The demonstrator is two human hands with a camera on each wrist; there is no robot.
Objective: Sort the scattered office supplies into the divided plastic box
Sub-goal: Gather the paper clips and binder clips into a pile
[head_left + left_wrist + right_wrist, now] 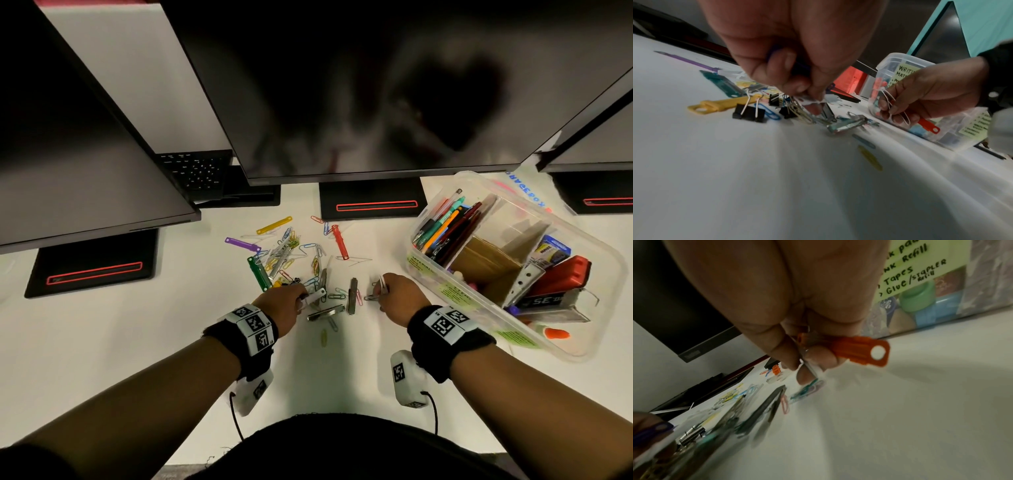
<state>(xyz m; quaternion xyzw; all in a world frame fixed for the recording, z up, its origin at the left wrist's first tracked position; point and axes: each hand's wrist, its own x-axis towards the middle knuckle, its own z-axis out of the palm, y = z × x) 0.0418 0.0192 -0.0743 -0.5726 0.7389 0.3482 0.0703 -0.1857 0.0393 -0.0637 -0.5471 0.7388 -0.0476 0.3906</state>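
Coloured paper clips, plastic fastener strips and binder clips lie in a scattered pile [291,260] on the white desk. My left hand [303,298] [809,95] is at the pile's near edge. Its fingertips pinch a white fastener strip [315,296] and a purple strip [777,53] sits in its curled fingers. My right hand [380,291] [803,368] grips an orange fastener strip [859,350] together with thin white clips [888,97]. The divided plastic box [486,308] [894,63] stands just right of that hand, with pens, a stapler and labelled compartments.
Metal fastener bars [352,296] and a yellow paper clip [323,337] lie between my hands. Black binder clips [749,112] sit left of the left hand. Three monitors [342,85] on black stands [373,202] overhang the back of the desk. A keyboard [195,171] is behind.
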